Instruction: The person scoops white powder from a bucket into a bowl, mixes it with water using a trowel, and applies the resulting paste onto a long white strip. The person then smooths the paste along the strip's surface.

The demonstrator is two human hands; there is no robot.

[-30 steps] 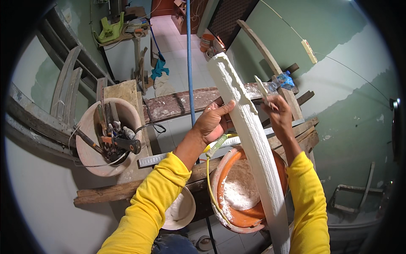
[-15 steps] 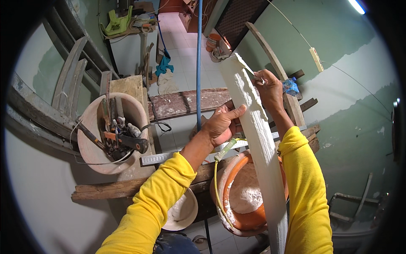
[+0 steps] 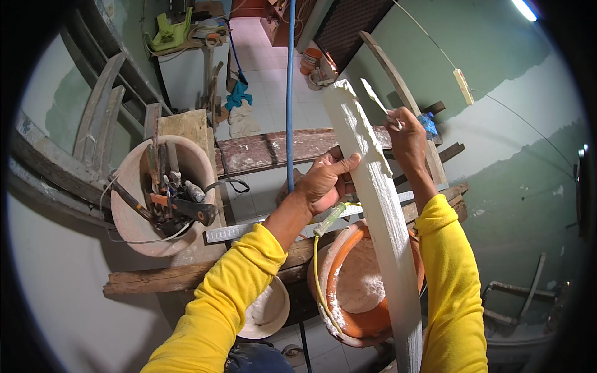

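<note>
My left hand (image 3: 324, 182) is closed on the left edge of a long white strip (image 3: 390, 236), with the thumb on its face and the other fingers partly hidden at its edge. The strip slants from the lower right up to the middle. Thick white paste (image 3: 360, 127) lies rough on its upper part. In my right hand (image 3: 408, 140) is a small putty knife (image 3: 373, 94), its blade coated in white paste and held just right of the strip's top end, apart from it.
Below the strip stands an orange-lined bucket (image 3: 348, 320) with whitish material; a smaller pale bowl (image 3: 281, 316) is beside it. A tool-filled bucket (image 3: 130, 214) sits at left. Wooden planks (image 3: 155, 280) and a metal bar (image 3: 224, 234) lie across; a blue upright pole (image 3: 290, 93) stands ahead.
The putty knife has come off the strip's paste-covered upper right edge. My right hand has shifted slightly right and down with it, while my left hand keeps its hold.
</note>
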